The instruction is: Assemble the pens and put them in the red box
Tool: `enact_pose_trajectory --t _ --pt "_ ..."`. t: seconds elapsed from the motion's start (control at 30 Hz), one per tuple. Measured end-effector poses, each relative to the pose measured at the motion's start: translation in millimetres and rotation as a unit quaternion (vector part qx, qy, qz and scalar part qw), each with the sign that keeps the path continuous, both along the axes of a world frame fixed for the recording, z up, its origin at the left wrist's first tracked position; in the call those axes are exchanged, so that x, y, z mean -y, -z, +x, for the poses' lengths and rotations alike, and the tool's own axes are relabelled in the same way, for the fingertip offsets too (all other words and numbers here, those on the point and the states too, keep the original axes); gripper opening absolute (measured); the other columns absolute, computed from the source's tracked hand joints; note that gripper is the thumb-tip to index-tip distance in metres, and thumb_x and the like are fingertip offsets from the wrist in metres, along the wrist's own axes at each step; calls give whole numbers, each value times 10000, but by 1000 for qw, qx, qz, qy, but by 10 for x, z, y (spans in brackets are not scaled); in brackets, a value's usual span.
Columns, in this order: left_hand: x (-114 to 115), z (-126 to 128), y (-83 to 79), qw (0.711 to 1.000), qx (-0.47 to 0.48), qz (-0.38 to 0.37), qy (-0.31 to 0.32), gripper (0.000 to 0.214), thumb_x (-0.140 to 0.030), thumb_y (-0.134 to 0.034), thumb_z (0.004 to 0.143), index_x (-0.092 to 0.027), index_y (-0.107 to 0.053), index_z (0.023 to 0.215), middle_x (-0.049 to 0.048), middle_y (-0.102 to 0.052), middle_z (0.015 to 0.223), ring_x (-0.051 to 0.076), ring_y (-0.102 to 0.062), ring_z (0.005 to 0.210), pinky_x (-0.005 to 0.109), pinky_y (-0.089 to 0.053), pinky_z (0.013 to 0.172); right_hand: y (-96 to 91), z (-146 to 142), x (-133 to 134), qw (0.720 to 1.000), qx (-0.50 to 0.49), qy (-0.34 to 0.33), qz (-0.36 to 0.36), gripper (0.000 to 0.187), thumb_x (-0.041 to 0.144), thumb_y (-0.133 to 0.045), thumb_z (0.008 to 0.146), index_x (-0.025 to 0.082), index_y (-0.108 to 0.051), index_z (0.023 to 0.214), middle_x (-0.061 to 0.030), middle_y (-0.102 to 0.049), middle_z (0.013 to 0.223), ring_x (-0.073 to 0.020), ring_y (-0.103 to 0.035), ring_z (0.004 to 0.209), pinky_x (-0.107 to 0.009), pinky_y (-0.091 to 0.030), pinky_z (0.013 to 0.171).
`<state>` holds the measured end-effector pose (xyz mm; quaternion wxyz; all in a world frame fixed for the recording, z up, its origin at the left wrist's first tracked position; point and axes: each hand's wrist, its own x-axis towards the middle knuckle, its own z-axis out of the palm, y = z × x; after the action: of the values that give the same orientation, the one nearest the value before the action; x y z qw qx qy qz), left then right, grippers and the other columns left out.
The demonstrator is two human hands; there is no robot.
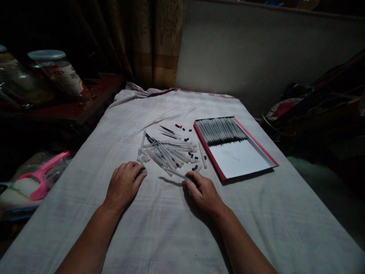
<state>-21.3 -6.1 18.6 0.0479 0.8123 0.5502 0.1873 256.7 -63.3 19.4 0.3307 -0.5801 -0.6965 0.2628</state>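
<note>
My right hand (pixel 202 191) pinches a slim clear pen barrel (pixel 174 173), which points left and is raised a little above the cloth, casting a shadow. My left hand (pixel 124 183) rests on the cloth, thumb and fingers closed around a small whitish piece that looks like a clear pen cap (pixel 145 171), mostly hidden. Beyond both hands lies a loose pile of clear pen barrels (pixel 169 152) with several dark refills (pixel 167 129). Small clear caps (pixel 143 156) sit at the pile's left side, and small black plugs (pixel 191 154) are scattered on its right.
A shallow red-sided box (pixel 212 156) stands to the right, with a row of pens (pixel 222 130) in its far half and bare white bottom nearer me. A pale checked cloth (pixel 159 236) covers the table. Jars (pixel 61 74) stand on a side table; pink-handled scissors (pixel 42 177) lie at left.
</note>
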Motion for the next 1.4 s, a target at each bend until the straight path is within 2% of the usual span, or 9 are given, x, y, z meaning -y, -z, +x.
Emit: enact_pose_trajectory --t 0.13,0.23,0.3,0.6,0.77,0.93,1.07,1.23,1.4 --pt "38 108 -22 981 184 -57 -35 235 -408 -560 858 -206 -658 927 73 -698 923 254 -641 889 389 -485 837 11 -44 17 998 -37 -11 49 202 229 -482 903 171 -655 990 -46 -714 801 -168 -671 708 -247 -488 664" --pt "88 194 -72 888 423 -161 -83 317 -476 -624 819 -207 -616 987 53 -711 923 208 -664 824 305 -525 698 -6 -67 38 994 -75 4 81 184 213 -491 894 162 -652 966 -27 -693 742 -143 -642 633 -223 -480 610" --pt "119 241 -109 822 519 -216 -85 398 -503 -682 781 -203 -609 1032 58 -717 932 197 -668 820 275 -530 646 -25 -80 53 992 -91 12 88 173 207 -495 889 158 -650 947 -14 -674 703 -130 -619 592 -213 -467 573" --pt "155 366 -156 630 697 -327 -103 418 -470 -806 704 -197 -573 917 58 -741 1015 166 -704 816 243 -558 662 -104 -163 96 986 -121 1 118 153 182 -499 868 164 -652 872 27 -593 582 -105 -546 485 -197 -420 490" --pt "158 418 -150 575 727 -356 -120 350 -363 -801 734 -193 -569 934 74 -731 1088 175 -714 857 240 -566 655 -82 -224 101 988 -114 -22 106 168 183 -493 874 156 -659 885 16 -617 604 -105 -567 501 -193 -428 499" --pt "169 439 -115 576 722 -369 -102 370 -385 -792 743 -196 -596 995 60 -732 1063 172 -699 884 240 -566 682 -56 -242 81 990 -98 -18 100 186 199 -482 884 152 -662 888 6 -635 612 -114 -598 519 -197 -450 522" --pt "199 462 -101 605 698 -372 -91 432 -476 -792 720 -196 -608 993 61 -728 1062 172 -680 905 247 -549 716 -63 -251 77 992 -91 -17 80 204 218 -473 888 160 -669 886 1 -643 612 -121 -603 521 -207 -459 527" --pt "250 501 -82 691 624 -358 -67 407 -532 -695 789 -192 -622 1000 90 -718 1100 173 -659 838 300 -527 768 -58 -257 70 995 -88 -40 32 228 247 -479 907 172 -692 941 -32 -713 724 -146 -660 623 -228 -498 604" --pt "222 464 -92 816 491 -305 -25 252 -426 -715 764 -193 -721 859 55 -715 854 186 -626 789 285 -500 739 -43 -188 64 996 -42 -76 -24 244 255 -482 922 180 -705 858 -37 -704 713 -152 -652 644 -235 -474 614"
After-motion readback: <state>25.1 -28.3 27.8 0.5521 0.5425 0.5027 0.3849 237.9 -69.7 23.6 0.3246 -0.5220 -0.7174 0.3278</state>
